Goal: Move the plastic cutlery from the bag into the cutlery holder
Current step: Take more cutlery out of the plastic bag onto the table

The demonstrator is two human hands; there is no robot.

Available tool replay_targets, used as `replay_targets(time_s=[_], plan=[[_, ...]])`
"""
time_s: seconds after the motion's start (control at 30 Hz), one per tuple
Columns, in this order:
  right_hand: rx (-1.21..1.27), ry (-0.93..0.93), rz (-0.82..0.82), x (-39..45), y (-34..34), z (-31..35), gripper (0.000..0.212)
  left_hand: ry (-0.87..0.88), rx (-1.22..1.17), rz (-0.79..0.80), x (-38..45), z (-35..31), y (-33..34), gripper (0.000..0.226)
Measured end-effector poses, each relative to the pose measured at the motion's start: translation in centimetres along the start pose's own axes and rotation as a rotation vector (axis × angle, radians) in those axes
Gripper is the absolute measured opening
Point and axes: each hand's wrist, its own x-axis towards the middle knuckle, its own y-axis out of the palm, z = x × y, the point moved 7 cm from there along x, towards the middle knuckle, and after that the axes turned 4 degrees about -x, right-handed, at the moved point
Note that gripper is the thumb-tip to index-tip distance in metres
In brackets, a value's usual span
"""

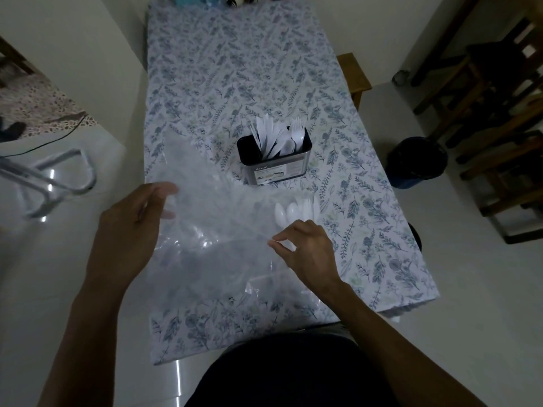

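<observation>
Your left hand grips the left edge of the clear bag, fingers curled round the plastic; those fingertips are blurred. Your right hand pinches the bag's right side between thumb and forefinger, and a white handle seems to sit in that pinch, though you cannot tell for sure through the film. The bag is stretched between both hands above the near end of the table, its floral cloth showing dimly through.

Just past your right hand, a cluster of white spoons lies with bowls pointing away from you and handles running back toward your knuckles; whether they are inside the bag or on the cloth is hard to make out.

Farther on stands the holder, a dark metal box with a label. Knives, spoons and forks stand in it, handles down, heads fanning up and leaning slightly left. Objects at the table's far end are cut off.
</observation>
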Motion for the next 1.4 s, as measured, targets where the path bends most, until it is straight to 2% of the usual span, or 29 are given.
replay_targets(time_s=[0.2,0.3,0.4,0.5,0.57,0.67,0.8,0.97,1.07,1.13,1.2,1.27,1.33,1.4], plan=[[-0.001,-0.012,-0.018,0.2,-0.4,0.0,0.016,0.025,0.039,-0.011,0.1,0.1,0.0,0.026],[0.047,-0.005,0.058,0.2,-0.3,-0.4,0.028,0.06,0.101,-0.06,0.5,0.2,-0.4,0.022],[0.131,0.211,0.134,0.1,-0.7,-3.3,0.046,0.125,0.297,-0.195,1.2,1.1,-1.3,0.027],[0.162,0.486,0.099,-1.0,-1.6,-8.5,0.041,0.149,0.386,-0.3,1.4,1.6,-1.8,0.041],[0.124,0.623,0.133,-2.5,-1.7,-11.6,0.039,0.15,0.382,-0.308,1.3,1.8,-1.0,0.041],[0.101,0.742,0.21,-4.6,-1.5,-14.2,0.036,0.2,0.344,-0.213,0.3,2.3,2.8,0.033],[0.124,0.734,0.332,-6.1,-0.1,-13.9,0.021,0.189,0.305,0.059,-2.1,4.2,11.3,0.03],[0.198,0.741,0.467,-6.1,2.2,-11.8,0.025,0.128,0.279,0.346,-5.7,5.8,20.1,0.032],[0.264,0.803,0.458,-6.1,2.7,-11.2,0.022,0.109,0.263,0.462,-6.7,5.8,23.3,0.042],[0.317,0.805,0.434,-5.8,2.6,-10.6,0.017,0.031,0.232,0.552,-7.2,5.8,25.3,0.061],[0.349,0.761,0.412,-5.1,2.4,-9.6,0.015,-0.057,0.176,0.6,-7.6,5.6,26.7,0.083],[0.393,0.708,0.413,-4.5,2.2,-8.5,0.013,-0.116,0.153,0.604,-7.7,5.5,27.9,0.092],[0.419,0.633,0.463,-4.0,2.3,-7.0,0.017,-0.15,0.157,0.573,-7.5,5.9,28.8,0.082],[0.412,0.545,0.508,-3.6,2.5,-5.8,0.026,-0.149,0.139,0.516,-7.2,6.3,29.4,0.06]])
